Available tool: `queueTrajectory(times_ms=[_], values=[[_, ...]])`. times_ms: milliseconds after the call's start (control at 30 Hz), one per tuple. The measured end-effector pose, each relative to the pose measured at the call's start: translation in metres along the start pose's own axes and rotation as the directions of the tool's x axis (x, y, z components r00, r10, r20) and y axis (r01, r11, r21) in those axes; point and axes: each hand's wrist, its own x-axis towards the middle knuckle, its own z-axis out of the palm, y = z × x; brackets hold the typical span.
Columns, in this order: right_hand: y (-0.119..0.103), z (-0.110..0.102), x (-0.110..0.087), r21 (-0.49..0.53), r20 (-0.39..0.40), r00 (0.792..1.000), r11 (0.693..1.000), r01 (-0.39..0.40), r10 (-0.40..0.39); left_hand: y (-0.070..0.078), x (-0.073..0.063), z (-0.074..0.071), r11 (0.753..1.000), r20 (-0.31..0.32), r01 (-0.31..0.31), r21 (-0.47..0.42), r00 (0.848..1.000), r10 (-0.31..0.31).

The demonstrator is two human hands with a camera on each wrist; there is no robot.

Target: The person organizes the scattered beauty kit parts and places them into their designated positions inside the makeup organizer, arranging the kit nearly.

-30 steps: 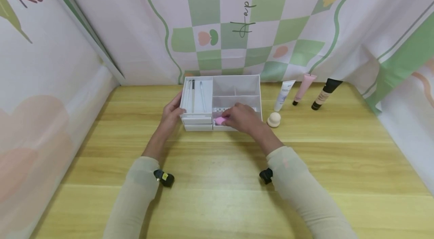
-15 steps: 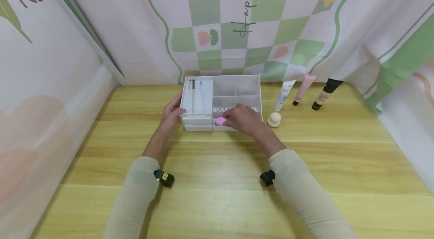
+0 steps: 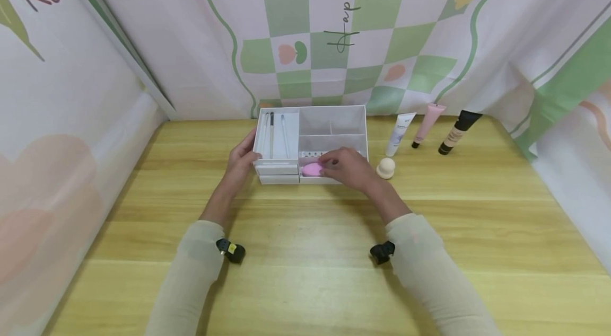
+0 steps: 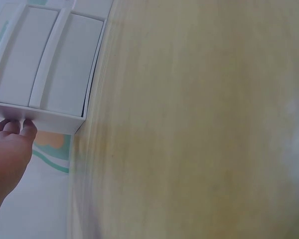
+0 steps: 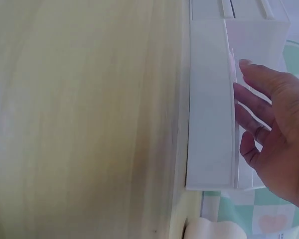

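A white desktop organizer (image 3: 332,142) stands at the back of the wooden table. My left hand (image 3: 240,161) rests against its left side, thumb near the front corner; in the left wrist view the fingertips (image 4: 28,127) touch the side wall. In the organizer's front right compartment lies a pink oval pad (image 3: 312,169). My right hand (image 3: 351,168) hovers over that compartment, thumb and index fingertip right by the pad's right edge. From the right wrist, its thumb (image 5: 259,74) and fingers are spread apart, with nothing between them.
Slim brushes (image 3: 272,134) lie in the organizer's left top tray, above two drawers (image 3: 278,179). To the right stand a cream mushroom-shaped sponge (image 3: 385,168), a white tube (image 3: 400,133), a pink tube (image 3: 428,125) and a black-capped beige tube (image 3: 459,132). A patterned curtain (image 3: 286,12) hangs behind.
My right hand has let go of the pink pad and drawn slightly right, so more of the pad shows in the compartment. The left hand keeps its place on the organizer.
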Motion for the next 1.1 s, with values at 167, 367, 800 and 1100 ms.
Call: queueTrajectory(times_ms=[167,367,800,1100], values=[[0.001,-0.007,-0.006,0.004,-0.028,1.0,1.0,0.01,-0.01,0.0,0.0,0.0,1.0,0.0,0.007,0.0,1.0,-0.007],[0.003,-0.016,-0.014,0.009,-0.052,0.998,1.0,0.023,-0.023,0.0,0.0,-0.001,1.0,-0.004,0.01,0.011,1.0,-0.01],[0.016,-0.037,-0.043,0.041,-0.09,0.996,0.999,0.022,-0.018,0.001,0.0,0.001,1.0,-0.007,0.002,0.004,1.0,-0.002],[0.028,-0.041,-0.06,0.019,-0.128,0.992,1.0,-0.011,0.013,0.001,0.0,0.0,1.0,-0.004,0.014,-0.002,1.0,-0.014]])
